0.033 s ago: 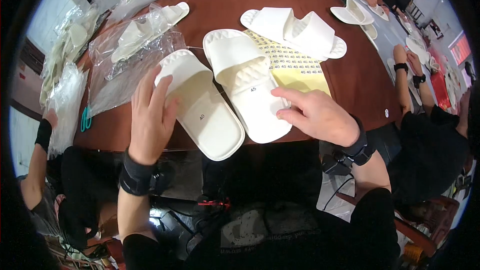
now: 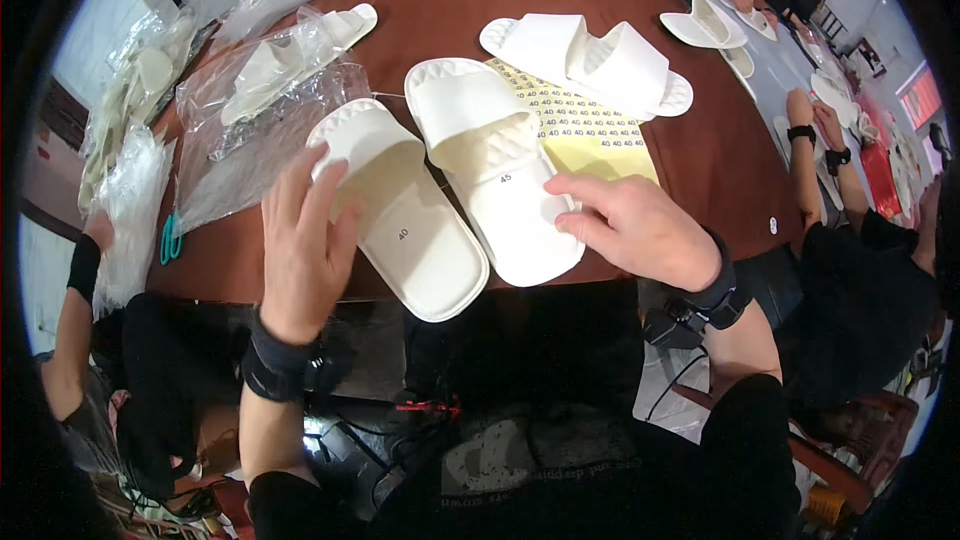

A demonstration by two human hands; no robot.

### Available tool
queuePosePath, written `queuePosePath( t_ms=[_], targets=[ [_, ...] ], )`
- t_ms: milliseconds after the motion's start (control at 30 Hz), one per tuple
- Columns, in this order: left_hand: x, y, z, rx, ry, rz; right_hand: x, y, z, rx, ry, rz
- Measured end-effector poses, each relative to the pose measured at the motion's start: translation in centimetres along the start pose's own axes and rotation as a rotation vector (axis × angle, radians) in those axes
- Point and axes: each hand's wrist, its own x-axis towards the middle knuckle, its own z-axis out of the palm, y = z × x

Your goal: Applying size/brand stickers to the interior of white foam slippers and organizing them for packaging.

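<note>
Side by side in front of me lie two white slide slippers, a left one (image 2: 425,250) and a right one (image 2: 510,210). Their toes point away and their heels reach the table's near edge. Each insole carries small dark printed marks. My left hand (image 2: 305,245) is beside the left slipper's strap, fingers apart and holding nothing; whether its fingertips touch is unclear. At the right slipper's outer edge, my right hand (image 2: 640,230) rests its spread index finger and thumb on the insole; its other fingers are hidden. Another white slipper pair (image 2: 620,55) lies across a yellow sticker sheet (image 2: 600,155).
Bagged slippers (image 2: 270,80) in clear plastic lie at left on the brown-covered table (image 2: 420,0), with teal-handled scissors (image 2: 171,240) near the edge. A co-worker's hand (image 2: 98,230) touches plastic bags at far left. More people handle white slippers (image 2: 705,25) at right.
My left hand has drawn back slightly toward me along the left slipper. The right hand and the slippers look practically unmoved.
</note>
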Motion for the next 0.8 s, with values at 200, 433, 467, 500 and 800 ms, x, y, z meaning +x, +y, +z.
queuePosePath(
  t_ms=[200,433,467,500,800],
  targets=[
    [-1.2,7.2,0.3,-0.175,-0.108,0.144,2.5,0.4,-0.2,-0.057,0.202,-0.171],
    [-0.4,9.1,3.7,-0.250,-0.192,0.152,5.1,1.1,2.0,-0.046,0.134,-0.298],
    [-0.4,9.1,3.9,-0.239,-0.183,0.155,5.3,1.3,2.3,-0.040,0.137,-0.311],
    [-0.5,9.1,4.1,-0.226,-0.174,0.158,5.6,1.5,2.5,-0.041,0.142,-0.318],
    [-0.9,9.1,4.5,-0.220,-0.141,0.148,6.1,2.1,2.9,0.051,0.098,-0.275]
  ],
)
